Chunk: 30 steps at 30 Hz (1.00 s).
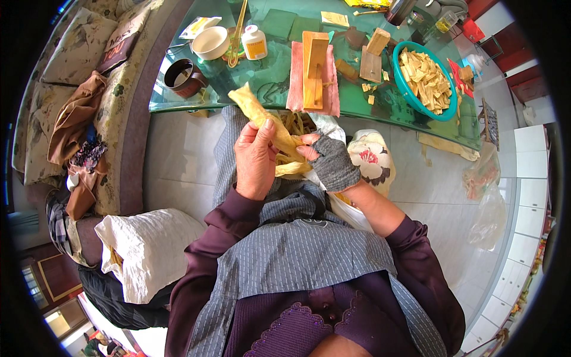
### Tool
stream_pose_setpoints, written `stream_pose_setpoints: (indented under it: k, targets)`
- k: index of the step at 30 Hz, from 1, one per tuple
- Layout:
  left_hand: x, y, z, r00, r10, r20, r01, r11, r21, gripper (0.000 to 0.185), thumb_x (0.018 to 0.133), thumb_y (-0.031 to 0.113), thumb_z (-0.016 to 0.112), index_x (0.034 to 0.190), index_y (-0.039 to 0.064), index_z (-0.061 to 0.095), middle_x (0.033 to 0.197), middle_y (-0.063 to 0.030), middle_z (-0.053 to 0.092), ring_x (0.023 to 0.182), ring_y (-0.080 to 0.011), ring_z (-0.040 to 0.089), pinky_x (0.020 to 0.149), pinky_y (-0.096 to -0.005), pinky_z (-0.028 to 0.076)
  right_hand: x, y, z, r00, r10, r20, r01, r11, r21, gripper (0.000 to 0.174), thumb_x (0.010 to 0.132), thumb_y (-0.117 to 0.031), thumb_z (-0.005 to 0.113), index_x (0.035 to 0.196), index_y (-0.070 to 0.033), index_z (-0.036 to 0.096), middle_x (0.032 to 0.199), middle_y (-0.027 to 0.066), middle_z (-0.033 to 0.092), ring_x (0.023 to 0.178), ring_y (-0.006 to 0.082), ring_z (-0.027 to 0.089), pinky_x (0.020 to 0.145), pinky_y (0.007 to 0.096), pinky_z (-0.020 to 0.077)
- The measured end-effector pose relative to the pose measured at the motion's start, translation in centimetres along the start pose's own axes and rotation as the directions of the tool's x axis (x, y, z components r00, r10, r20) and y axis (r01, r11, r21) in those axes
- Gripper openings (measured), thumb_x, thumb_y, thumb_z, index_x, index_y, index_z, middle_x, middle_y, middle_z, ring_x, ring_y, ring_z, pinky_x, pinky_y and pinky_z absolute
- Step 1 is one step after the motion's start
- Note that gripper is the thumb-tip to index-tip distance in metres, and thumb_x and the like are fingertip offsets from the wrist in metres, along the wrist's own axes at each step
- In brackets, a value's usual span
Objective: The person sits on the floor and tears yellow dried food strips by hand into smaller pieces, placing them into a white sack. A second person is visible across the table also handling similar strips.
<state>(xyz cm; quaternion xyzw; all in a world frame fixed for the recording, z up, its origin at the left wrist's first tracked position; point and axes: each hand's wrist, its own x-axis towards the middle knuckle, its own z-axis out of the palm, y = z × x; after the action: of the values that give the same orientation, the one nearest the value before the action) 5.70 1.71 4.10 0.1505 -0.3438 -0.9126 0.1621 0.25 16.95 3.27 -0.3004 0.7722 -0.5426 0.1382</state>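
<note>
Above my lap, my left hand [256,163] pinches a long, pale yellow dried roll [252,105] between thumb and fingers. The roll slants up to the left, its upper end free. My right hand [332,160], in a grey knitted fingerless glove, grips the lower part with thumb and fingertips. More yellow-brown dried strips [296,122] lie beneath and behind my hands, partly hidden by them. Just beyond, on the glass table [267,93], a wooden block tool [312,73] with an upright piece and a thin metal strip rests on a pink towel [296,85].
A teal basin [401,94] full of cut yellow pieces stands at the table's right. Two small wooden blocks [370,64] sit left of it. A dark mug [183,78], white bowl [210,43] and white bottle [254,42] occupy the left. A white sack [151,250] lies beside me.
</note>
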Motion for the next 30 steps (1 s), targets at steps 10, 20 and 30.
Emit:
stream_pose_setpoints:
  k: [10, 20, 30]
  targets:
    - [0.1, 0.6, 0.9, 0.976, 0.172, 0.137, -0.214, 0.888, 0.408, 0.023, 0.089, 0.007, 0.059, 0.110, 0.000, 0.057, 0.102, -0.0027, 0.059, 0.086, -0.0082, 0.056, 0.077, -0.0229, 0.046, 2.0, -1.3, -0.7, 0.982, -0.115, -0.150, 0.099, 0.990, -0.104, 0.016, 0.080, -0.012, 0.066, 0.091, -0.001, 0.063, 0.085, 0.0106, 0.063, 0.080, 0.0207, 0.061, 0.073, 0.0313, 0.0474]
    - [-1.4, -0.2, 2.5, 0.965, -0.187, 0.184, 0.177, 0.982, 0.073, 0.034, 0.097, 0.020, 0.046, 0.124, 0.000, 0.047, 0.105, -0.0052, 0.060, 0.086, -0.0097, 0.057, 0.074, -0.0244, 0.045, 2.0, -1.6, 0.2, 0.858, -0.510, -0.057, 0.370, 0.692, -0.619, 0.017, 0.079, -0.012, 0.055, 0.094, -0.006, 0.060, 0.086, 0.0104, 0.060, 0.080, 0.0289, 0.058, 0.068, 0.0390, 0.0463]
    - [-0.4, -1.3, 1.1, 0.963, -0.113, 0.245, 0.103, 0.993, 0.052, 0.032, 0.097, 0.024, 0.046, 0.115, -0.002, 0.051, 0.097, -0.0064, 0.064, 0.075, -0.0076, 0.058, 0.064, -0.0208, 0.046, 1.4, -1.4, 1.5, 0.976, -0.206, -0.063, 0.198, 0.973, -0.117, 0.017, 0.084, -0.011, 0.055, 0.098, -0.005, 0.061, 0.095, 0.0121, 0.061, 0.088, 0.0292, 0.059, 0.075, 0.0377, 0.0477]
